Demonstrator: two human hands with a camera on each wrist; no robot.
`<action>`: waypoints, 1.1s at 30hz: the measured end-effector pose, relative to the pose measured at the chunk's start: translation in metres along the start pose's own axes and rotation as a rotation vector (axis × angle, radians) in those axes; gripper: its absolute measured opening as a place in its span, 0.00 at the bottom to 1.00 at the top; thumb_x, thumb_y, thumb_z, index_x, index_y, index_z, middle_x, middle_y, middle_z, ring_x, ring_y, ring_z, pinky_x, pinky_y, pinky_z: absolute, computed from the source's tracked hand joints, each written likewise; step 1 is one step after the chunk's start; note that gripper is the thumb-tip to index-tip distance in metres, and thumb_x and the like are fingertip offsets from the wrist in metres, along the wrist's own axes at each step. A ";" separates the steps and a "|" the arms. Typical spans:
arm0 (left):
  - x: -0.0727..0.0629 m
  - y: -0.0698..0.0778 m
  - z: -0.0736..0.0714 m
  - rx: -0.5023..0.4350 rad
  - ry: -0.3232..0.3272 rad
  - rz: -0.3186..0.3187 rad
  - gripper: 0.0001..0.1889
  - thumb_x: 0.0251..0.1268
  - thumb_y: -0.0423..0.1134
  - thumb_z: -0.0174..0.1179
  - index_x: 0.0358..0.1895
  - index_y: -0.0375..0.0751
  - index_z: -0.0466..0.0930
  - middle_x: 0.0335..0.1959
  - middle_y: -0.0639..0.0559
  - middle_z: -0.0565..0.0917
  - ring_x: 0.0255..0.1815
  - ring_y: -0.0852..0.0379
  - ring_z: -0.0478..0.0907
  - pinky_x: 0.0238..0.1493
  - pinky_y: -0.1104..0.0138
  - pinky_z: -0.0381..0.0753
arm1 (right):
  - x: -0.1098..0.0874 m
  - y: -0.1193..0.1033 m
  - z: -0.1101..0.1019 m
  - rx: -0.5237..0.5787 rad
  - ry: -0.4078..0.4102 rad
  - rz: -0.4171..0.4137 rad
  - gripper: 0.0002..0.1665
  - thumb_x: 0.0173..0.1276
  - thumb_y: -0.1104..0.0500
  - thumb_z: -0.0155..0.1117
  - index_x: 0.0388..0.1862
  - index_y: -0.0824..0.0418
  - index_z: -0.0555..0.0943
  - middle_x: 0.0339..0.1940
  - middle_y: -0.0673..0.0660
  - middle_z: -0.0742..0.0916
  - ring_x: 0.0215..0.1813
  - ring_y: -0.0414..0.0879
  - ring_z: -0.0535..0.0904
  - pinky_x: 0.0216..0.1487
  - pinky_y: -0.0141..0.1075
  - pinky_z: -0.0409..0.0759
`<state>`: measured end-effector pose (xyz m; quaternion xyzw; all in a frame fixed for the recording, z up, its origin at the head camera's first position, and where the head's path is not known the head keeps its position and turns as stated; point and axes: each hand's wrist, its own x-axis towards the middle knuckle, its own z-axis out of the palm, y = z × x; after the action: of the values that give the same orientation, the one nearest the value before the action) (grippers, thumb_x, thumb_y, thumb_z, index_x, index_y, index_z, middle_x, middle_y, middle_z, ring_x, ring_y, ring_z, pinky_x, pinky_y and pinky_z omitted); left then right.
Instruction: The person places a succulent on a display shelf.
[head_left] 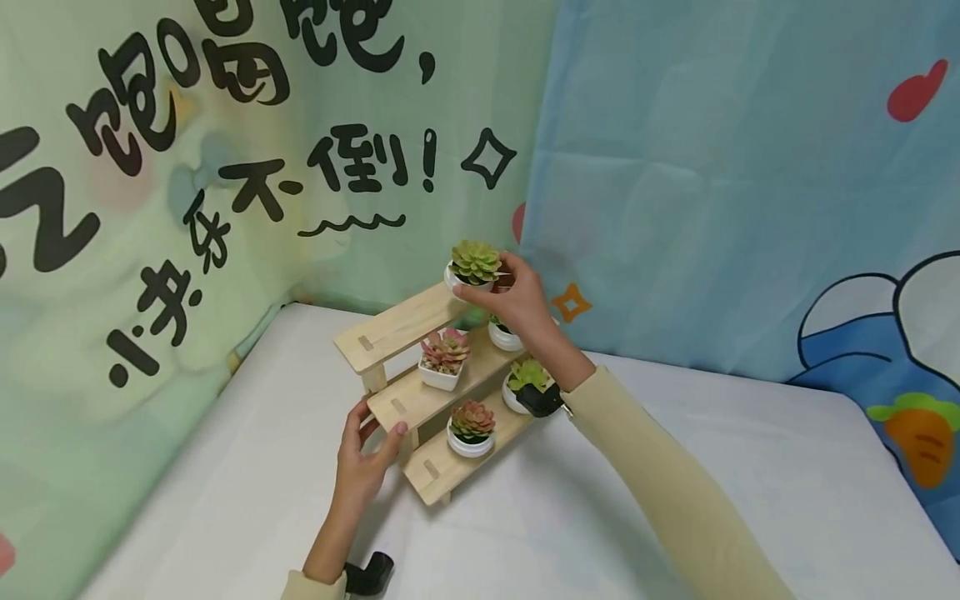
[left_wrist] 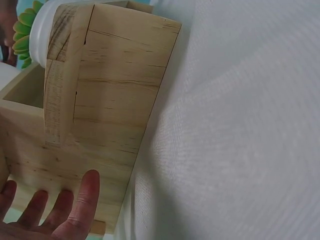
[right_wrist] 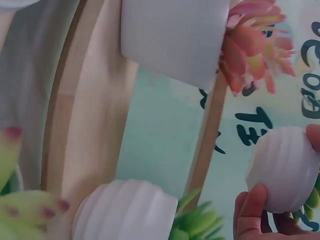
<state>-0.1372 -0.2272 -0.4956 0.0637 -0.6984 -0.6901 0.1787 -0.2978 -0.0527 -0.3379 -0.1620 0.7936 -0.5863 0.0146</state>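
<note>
A three-tier wooden plant stand (head_left: pixel 397 325) stands on the white tabletop. At its top tier, my right hand (head_left: pixel 517 292) pinches a small white ribbed pot (right_wrist: pixel 282 167) with a green succulent (head_left: pixel 476 262), thumb on one side and fingers on the other. My left hand (head_left: pixel 363 462) is at the stand's left end, its extended fingers (left_wrist: pixel 86 205) against the wooden side. On the middle tier sit a square white pot (head_left: pixel 439 379) with a pink succulent and a round pot (head_left: pixel 506 337), partly hidden by the right arm. A reddish succulent (head_left: pixel 472 421) and a light green one (head_left: pixel 528 375) occupy the bottom tier.
White cloth (head_left: pixel 675 467) covers the table. Behind it hang a green printed curtain (head_left: pixel 420 258) with black lettering and a blue one (head_left: pixel 712 208). Black camera mounts sit on the left wrist (head_left: pixel 369 575) and right wrist (head_left: pixel 542 400).
</note>
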 end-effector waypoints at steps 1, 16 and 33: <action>-0.001 0.000 0.001 0.000 -0.001 -0.003 0.32 0.67 0.30 0.60 0.71 0.30 0.57 0.66 0.33 0.64 0.68 0.34 0.64 0.44 0.70 0.83 | 0.002 0.000 0.001 0.007 -0.004 0.006 0.36 0.60 0.56 0.73 0.64 0.63 0.71 0.46 0.56 0.77 0.41 0.47 0.71 0.37 0.34 0.74; -0.010 -0.003 0.001 0.020 0.020 -0.042 0.32 0.66 0.31 0.61 0.70 0.30 0.58 0.67 0.33 0.64 0.68 0.35 0.64 0.44 0.69 0.83 | 0.016 0.006 0.018 -0.071 -0.108 0.078 0.36 0.60 0.56 0.73 0.64 0.64 0.71 0.57 0.63 0.77 0.53 0.55 0.73 0.49 0.43 0.77; -0.006 0.003 0.006 0.014 0.025 -0.012 0.31 0.66 0.28 0.60 0.69 0.28 0.59 0.66 0.33 0.65 0.67 0.34 0.65 0.45 0.70 0.83 | 0.025 -0.004 0.008 -0.138 -0.174 0.153 0.41 0.61 0.55 0.73 0.69 0.65 0.65 0.65 0.64 0.71 0.63 0.57 0.68 0.60 0.50 0.73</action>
<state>-0.1331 -0.2198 -0.4939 0.0777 -0.7005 -0.6855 0.1829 -0.3186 -0.0683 -0.3330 -0.1521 0.8377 -0.5113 0.1171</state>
